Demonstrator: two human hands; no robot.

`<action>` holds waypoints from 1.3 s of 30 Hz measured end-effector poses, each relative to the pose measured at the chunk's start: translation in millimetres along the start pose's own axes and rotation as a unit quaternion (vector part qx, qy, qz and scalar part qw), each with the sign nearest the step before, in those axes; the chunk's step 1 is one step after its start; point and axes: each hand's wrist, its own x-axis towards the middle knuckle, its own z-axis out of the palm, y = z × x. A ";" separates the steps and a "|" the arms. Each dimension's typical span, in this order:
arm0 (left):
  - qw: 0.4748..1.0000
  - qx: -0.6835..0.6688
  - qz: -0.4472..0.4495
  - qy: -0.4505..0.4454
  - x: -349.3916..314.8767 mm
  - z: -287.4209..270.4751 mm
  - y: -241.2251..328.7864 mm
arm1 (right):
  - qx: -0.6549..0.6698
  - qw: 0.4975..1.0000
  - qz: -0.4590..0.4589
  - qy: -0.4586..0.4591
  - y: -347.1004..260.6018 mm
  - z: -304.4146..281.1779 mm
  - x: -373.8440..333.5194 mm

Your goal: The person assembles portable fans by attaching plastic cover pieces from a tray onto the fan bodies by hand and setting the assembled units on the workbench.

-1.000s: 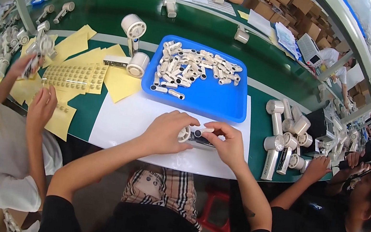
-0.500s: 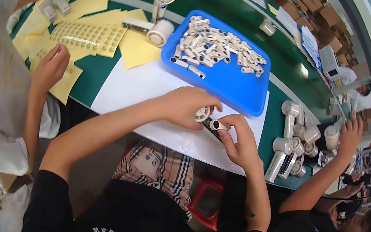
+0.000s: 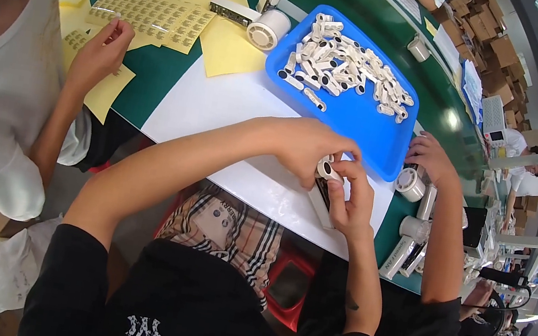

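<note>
My left hand (image 3: pixel 307 147) grips a white handheld fan (image 3: pixel 323 207) above the white sheet (image 3: pixel 220 121); its fingers cover the fan's head. A dark strip, like a circuit board, shows along the open handle. Pinched between thumb and fingers of my right hand (image 3: pixel 353 199) is a small white cover piece (image 3: pixel 327 169) with a dark round end. It sits against the handle, but whether it is seated there cannot be told. Beyond my hands, a blue tray (image 3: pixel 376 132) holds many similar white pieces (image 3: pixel 331 62).
Yellow sticker sheets (image 3: pixel 230 56) lie at left, under a co-worker's hand (image 3: pixel 100 53). Two white fans (image 3: pixel 268 29) rest left of the tray. At right, another person's hand (image 3: pixel 431 158) reaches onto a cluster of fans (image 3: pixel 414 229). A red stool (image 3: pixel 289 285) stands below the table edge.
My hands have come closer together, and the fan now points more steeply toward me. The person at right has brought a hand in beside the tray. The whole view has shifted.
</note>
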 end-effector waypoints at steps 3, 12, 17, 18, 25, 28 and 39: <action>1.000 0.000 0.000 -0.003 1.1 0.1 0.6 | -0.010 1.000 0.003 -0.002 -2.0 -1.2 -0.9; 0.990 0.012 0.039 0.133 -16.5 19.4 -2.1 | -0.108 0.984 0.082 0.115 -32.2 -15.3 -15.5; 0.980 0.047 0.007 0.192 -18.0 27.4 -0.3 | -0.114 0.978 0.144 0.097 -30.4 -10.7 -13.9; 0.981 0.047 0.010 0.189 -17.3 28.0 0.0 | -0.112 0.977 0.149 0.099 -31.3 -9.5 -11.7; 0.974 0.057 0.041 0.216 -18.0 33.1 -0.4 | -0.132 0.974 0.162 0.089 -33.8 -5.8 -11.2; 0.969 0.071 0.059 0.229 -17.0 35.1 -2.7 | -0.202 0.970 0.110 0.082 -30.7 -5.5 -13.4; 0.901 0.252 0.139 0.325 -28.9 62.5 13.4 | -0.104 0.985 0.136 -0.011 -21.4 -26.2 -20.3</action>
